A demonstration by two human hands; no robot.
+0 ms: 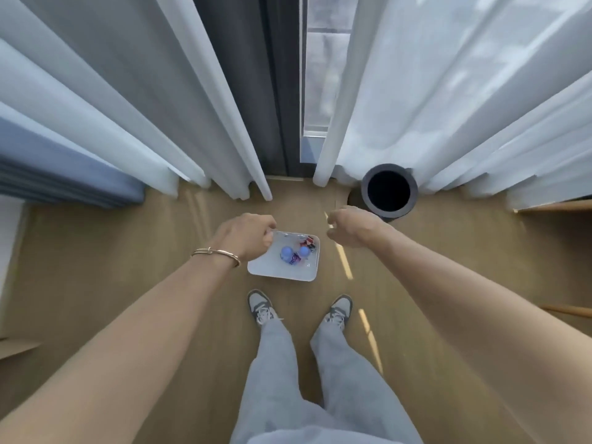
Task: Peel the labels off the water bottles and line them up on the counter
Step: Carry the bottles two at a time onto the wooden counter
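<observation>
The water bottles (289, 253) with blue caps sit in a white box (282, 274) on the wood floor, just in front of the person's shoes. Bright labels show on them, so I think the job has hardly begun: no label is peeled, no bottle is lined up, and no counter shows here. The left hand (244, 236) is over the far left corner of the box with its fingers curled under, so I cannot tell if it holds anything, and the right hand (352, 227) is off to the side, fingers loosely bent and empty
</observation>
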